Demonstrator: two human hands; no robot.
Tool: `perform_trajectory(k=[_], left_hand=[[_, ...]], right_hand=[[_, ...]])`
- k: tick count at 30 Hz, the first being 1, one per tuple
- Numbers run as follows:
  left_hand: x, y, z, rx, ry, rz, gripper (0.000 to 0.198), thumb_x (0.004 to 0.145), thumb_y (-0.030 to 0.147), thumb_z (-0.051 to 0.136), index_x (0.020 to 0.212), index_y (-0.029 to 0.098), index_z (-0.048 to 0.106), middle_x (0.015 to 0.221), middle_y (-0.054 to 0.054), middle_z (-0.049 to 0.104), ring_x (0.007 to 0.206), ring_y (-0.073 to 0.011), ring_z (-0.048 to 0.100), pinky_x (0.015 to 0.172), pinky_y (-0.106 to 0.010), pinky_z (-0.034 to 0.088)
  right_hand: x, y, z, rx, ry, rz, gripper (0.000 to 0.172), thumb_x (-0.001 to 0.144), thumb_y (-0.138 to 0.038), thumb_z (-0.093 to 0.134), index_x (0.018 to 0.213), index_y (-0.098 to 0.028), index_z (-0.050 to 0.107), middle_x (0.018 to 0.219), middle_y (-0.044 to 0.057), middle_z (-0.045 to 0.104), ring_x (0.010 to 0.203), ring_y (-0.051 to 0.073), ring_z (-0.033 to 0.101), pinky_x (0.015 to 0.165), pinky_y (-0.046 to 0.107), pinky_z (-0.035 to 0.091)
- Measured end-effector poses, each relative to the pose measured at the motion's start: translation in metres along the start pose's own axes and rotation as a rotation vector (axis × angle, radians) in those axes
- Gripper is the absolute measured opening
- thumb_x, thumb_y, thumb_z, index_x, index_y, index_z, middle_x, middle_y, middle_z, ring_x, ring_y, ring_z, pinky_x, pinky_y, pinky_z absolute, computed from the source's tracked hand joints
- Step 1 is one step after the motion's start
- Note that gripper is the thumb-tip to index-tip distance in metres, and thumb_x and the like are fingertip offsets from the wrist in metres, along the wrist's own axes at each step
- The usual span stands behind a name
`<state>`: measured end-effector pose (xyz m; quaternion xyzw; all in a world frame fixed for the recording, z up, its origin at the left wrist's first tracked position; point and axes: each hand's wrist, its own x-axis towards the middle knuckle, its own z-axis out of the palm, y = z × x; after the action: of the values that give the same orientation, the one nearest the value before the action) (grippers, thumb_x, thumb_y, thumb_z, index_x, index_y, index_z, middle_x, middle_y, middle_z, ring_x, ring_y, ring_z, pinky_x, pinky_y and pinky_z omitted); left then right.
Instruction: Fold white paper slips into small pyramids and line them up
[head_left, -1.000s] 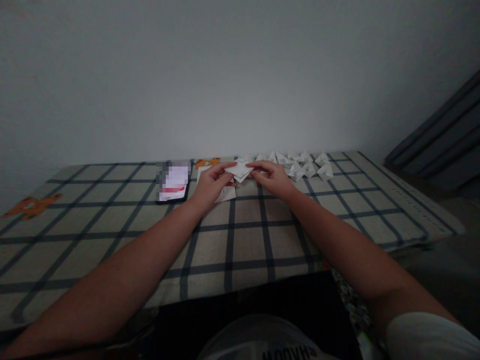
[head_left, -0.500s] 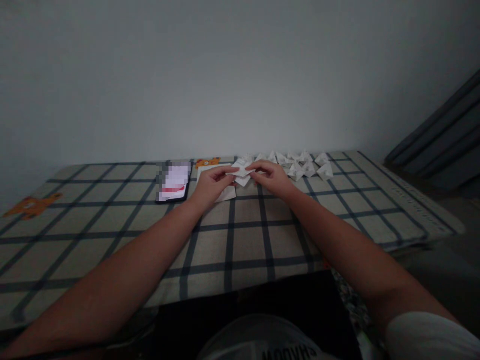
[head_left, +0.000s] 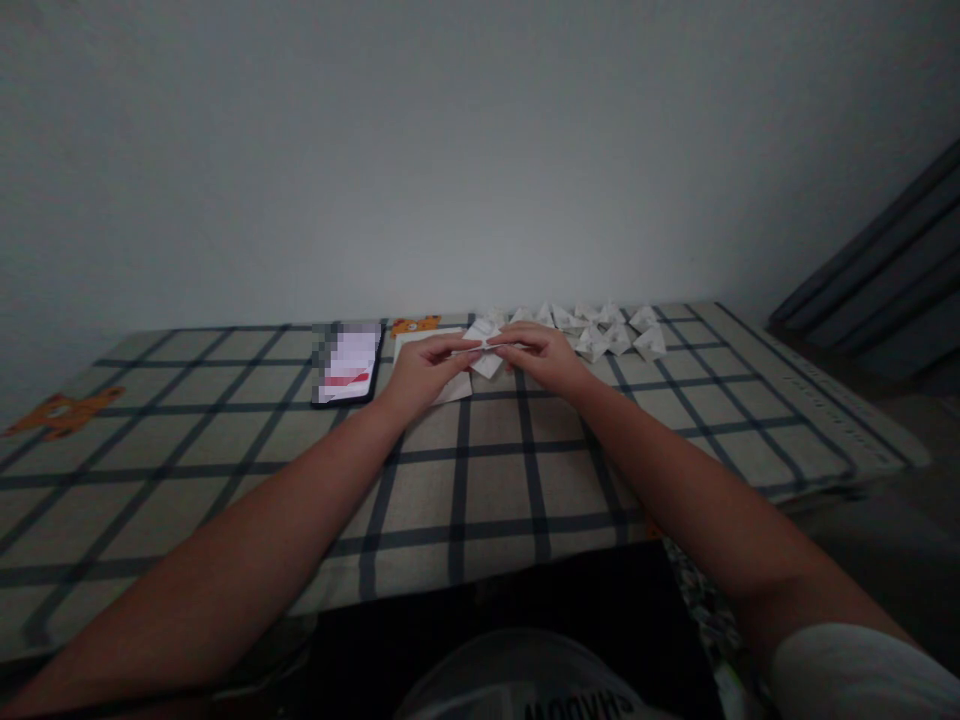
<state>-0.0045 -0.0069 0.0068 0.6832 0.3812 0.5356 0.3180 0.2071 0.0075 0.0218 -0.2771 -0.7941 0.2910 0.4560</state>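
Observation:
A small piece of folded white paper (head_left: 487, 366) is held just above the table between both hands. My left hand (head_left: 427, 372) pinches its left side between thumb and fingers. On the opposite side, my right hand (head_left: 546, 356) grips it the same way, fingertips close to those of the left. Flat white paper sheets (head_left: 453, 390) lie beneath and beside my left hand. Several folded paper pieces with pointed tips (head_left: 616, 338) sit in a group behind and to the right of my right hand.
A phone (head_left: 349, 365) with a lit, blurred screen lies left of the paper sheets. The checked tablecloth (head_left: 495, 480) bears orange bear prints. A pale wall (head_left: 480, 160) rises behind the table, and a dark curtain (head_left: 885, 260) hangs at the right.
The folded paper's middle has been pressed flatter, and my fingertips have come closer together over it. The phone, the sheets and the group of folded pieces stay where they were.

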Motion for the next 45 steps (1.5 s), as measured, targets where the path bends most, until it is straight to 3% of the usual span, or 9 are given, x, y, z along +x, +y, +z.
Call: perform_trajectory(k=[8,14,19,23,27,34,37,42,45], left_hand=[[0.001,0.005,0.000,0.041,0.001,0.021,0.024,0.074,0.039,0.072,0.091,0.022,0.076,0.100,-0.007,0.073,0.093,-0.0214,0.066,0.089,-0.038,0.050],[0.002,0.005,0.000,0.068,-0.013,0.061,0.019,0.073,0.036,0.073,0.085,0.022,0.076,0.099,-0.006,0.074,0.092,-0.0201,0.067,0.089,-0.036,0.050],[0.001,0.003,0.001,0.073,0.006,0.051,0.019,0.073,0.037,0.073,0.084,0.022,0.076,0.097,-0.005,0.074,0.090,-0.0197,0.067,0.088,-0.035,0.050],[-0.001,0.002,0.005,-0.064,-0.005,-0.026,0.035,0.071,0.035,0.074,0.102,0.019,0.072,0.103,-0.008,0.072,0.094,-0.0202,0.066,0.089,-0.036,0.050],[0.000,0.002,0.007,-0.225,-0.068,-0.089,0.061,0.071,0.032,0.075,0.128,0.023,0.056,0.106,-0.007,0.071,0.093,-0.0184,0.066,0.086,-0.034,0.051],[0.001,0.002,0.007,-0.167,-0.047,-0.131,0.043,0.070,0.034,0.075,0.109,0.018,0.068,0.098,-0.007,0.072,0.089,-0.0183,0.066,0.085,-0.034,0.051],[0.001,0.002,0.008,-0.201,-0.042,-0.153,0.041,0.069,0.032,0.076,0.106,0.018,0.068,0.096,-0.007,0.072,0.087,-0.0176,0.066,0.084,-0.033,0.051],[0.001,0.002,0.008,-0.144,-0.024,-0.158,0.038,0.068,0.031,0.076,0.104,0.018,0.070,0.092,-0.006,0.072,0.083,-0.0167,0.066,0.081,-0.032,0.051],[0.002,0.001,0.008,-0.139,-0.007,-0.153,0.040,0.069,0.031,0.076,0.107,0.019,0.069,0.088,-0.005,0.071,0.079,-0.0156,0.065,0.077,-0.030,0.051]], right_hand=[[-0.001,0.001,0.003,0.081,-0.003,0.009,0.027,0.082,-0.044,0.061,0.095,-0.024,0.073,0.104,0.005,0.065,0.090,0.016,0.061,0.063,0.026,0.055],[0.001,-0.001,0.003,0.008,0.039,-0.066,0.028,0.084,-0.044,0.059,0.087,-0.020,0.072,0.097,0.006,0.068,0.093,0.015,0.060,0.081,0.030,0.052],[0.003,-0.003,0.003,-0.060,0.004,-0.043,0.031,0.087,-0.043,0.055,0.077,-0.017,0.069,0.087,0.005,0.067,0.082,0.013,0.060,0.077,0.027,0.050],[0.003,-0.005,0.002,-0.086,-0.015,-0.010,0.033,0.088,-0.041,0.053,0.071,-0.015,0.067,0.079,0.004,0.066,0.074,0.012,0.059,0.070,0.024,0.048],[0.002,-0.003,0.003,-0.057,-0.082,0.013,0.031,0.087,-0.041,0.054,0.078,-0.014,0.068,0.075,0.003,0.065,0.069,0.011,0.058,0.064,0.023,0.046],[-0.001,0.005,0.007,0.062,-0.050,0.115,0.034,0.081,-0.041,0.062,0.105,-0.018,0.065,0.095,0.006,0.070,0.077,0.014,0.064,0.067,0.026,0.050],[-0.001,0.008,0.008,0.109,-0.027,0.149,0.043,0.078,-0.039,0.065,0.116,-0.019,0.058,0.086,0.004,0.070,0.077,0.016,0.065,0.066,0.027,0.051],[-0.001,0.008,0.008,0.101,-0.039,0.146,0.040,0.079,-0.038,0.064,0.113,-0.020,0.059,0.093,0.005,0.070,0.080,0.017,0.066,0.067,0.028,0.051],[0.000,0.004,0.008,0.121,-0.039,0.158,0.040,0.080,-0.039,0.063,0.114,-0.019,0.058,0.086,0.003,0.069,0.074,0.015,0.064,0.064,0.027,0.051]])
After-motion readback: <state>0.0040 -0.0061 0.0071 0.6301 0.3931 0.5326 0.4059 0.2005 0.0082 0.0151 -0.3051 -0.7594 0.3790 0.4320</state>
